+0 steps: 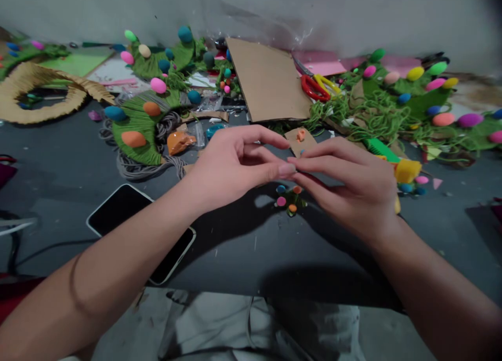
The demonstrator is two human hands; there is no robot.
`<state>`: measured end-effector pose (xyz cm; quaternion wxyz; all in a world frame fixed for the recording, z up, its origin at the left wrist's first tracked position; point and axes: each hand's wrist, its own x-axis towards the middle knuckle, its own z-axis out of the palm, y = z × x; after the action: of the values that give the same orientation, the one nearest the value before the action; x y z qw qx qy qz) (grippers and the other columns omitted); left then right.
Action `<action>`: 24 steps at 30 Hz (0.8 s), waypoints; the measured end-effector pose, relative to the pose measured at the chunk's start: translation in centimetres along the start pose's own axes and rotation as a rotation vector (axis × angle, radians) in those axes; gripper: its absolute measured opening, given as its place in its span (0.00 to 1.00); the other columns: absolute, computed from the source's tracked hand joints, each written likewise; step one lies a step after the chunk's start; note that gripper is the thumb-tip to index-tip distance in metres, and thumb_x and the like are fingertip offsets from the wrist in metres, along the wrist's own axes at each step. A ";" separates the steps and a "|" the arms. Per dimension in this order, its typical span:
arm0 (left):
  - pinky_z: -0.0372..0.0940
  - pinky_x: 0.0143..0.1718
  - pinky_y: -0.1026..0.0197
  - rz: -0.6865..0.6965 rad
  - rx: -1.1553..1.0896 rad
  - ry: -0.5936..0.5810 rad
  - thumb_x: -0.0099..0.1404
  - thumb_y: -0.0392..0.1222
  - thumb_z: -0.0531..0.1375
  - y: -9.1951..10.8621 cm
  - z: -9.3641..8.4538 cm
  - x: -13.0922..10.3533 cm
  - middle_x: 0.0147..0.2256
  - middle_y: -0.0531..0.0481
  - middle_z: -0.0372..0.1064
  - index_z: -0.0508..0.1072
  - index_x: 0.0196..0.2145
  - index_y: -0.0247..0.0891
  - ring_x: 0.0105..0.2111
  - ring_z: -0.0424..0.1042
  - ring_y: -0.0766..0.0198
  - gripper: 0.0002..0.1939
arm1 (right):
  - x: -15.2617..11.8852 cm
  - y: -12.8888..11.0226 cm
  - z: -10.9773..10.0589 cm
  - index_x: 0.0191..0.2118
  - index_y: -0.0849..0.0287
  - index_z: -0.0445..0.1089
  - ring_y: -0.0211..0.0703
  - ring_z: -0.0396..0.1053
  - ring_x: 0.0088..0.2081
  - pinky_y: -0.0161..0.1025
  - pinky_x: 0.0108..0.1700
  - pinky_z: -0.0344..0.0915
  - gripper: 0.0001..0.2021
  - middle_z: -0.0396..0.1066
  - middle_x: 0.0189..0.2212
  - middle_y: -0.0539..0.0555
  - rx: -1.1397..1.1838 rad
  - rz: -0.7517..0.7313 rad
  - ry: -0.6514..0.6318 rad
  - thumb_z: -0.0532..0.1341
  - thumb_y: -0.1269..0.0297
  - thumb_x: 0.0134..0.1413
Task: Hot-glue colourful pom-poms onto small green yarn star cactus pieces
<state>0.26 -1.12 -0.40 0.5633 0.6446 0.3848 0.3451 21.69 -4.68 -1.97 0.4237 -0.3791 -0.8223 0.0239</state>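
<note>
My left hand (239,165) and my right hand (349,180) meet fingertip to fingertip above the dark table. Both are closed in a pinch, and whatever lies between the fingertips is too small or hidden to make out. Just below them on the table lies a small green piece (291,200) topped with blue, orange and pink dots. Behind the fingers is a small cardboard square (298,140) bearing an orange bit of clay-like material. A bag of orange clay-like material (180,141) rests beyond my left hand.
A phone (117,206) lies under my left forearm. Green yarn-wrapped shapes (137,115) with coloured balls and a cardboard sheet (270,83) stand behind. Red-handled scissors (315,88), tangled green yarn (364,117) and a tan ring (43,115) lie toward the back. The table's front edge (235,292) runs below.
</note>
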 end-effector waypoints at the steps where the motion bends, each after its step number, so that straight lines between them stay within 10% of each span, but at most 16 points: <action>1: 0.76 0.39 0.58 0.002 0.018 0.024 0.60 0.47 0.73 0.1 -0.2 0.0 0.32 0.51 0.81 0.79 0.44 0.41 0.34 0.81 0.59 0.17 | 0.0 0.1 -0.1 0.42 0.50 0.80 0.43 0.76 0.37 0.42 0.39 0.75 0.06 0.78 0.37 0.53 -0.003 0.001 0.004 0.69 0.67 0.60; 14: 0.77 0.48 0.58 -0.036 -0.174 -0.101 0.65 0.45 0.70 0.1 0.1 0.1 0.43 0.51 0.83 0.79 0.50 0.42 0.44 0.82 0.58 0.16 | 0.0 0.6 0.2 0.51 0.46 0.79 0.47 0.76 0.44 0.46 0.44 0.75 0.15 0.76 0.44 0.56 0.071 0.026 0.030 0.67 0.68 0.61; 24: 0.76 0.40 0.60 -0.005 0.061 0.078 0.61 0.46 0.72 0.2 -0.6 0.4 0.32 0.50 0.82 0.79 0.45 0.38 0.36 0.82 0.59 0.17 | 0.2 0.8 -0.3 0.40 0.49 0.81 0.44 0.76 0.37 0.43 0.39 0.74 0.05 0.77 0.36 0.53 -0.024 0.081 0.087 0.70 0.66 0.58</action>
<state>-0.07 -0.45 -0.11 0.5287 0.6466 0.4187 0.3566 22.34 -4.06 -1.97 0.4533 -0.4177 -0.7873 0.0148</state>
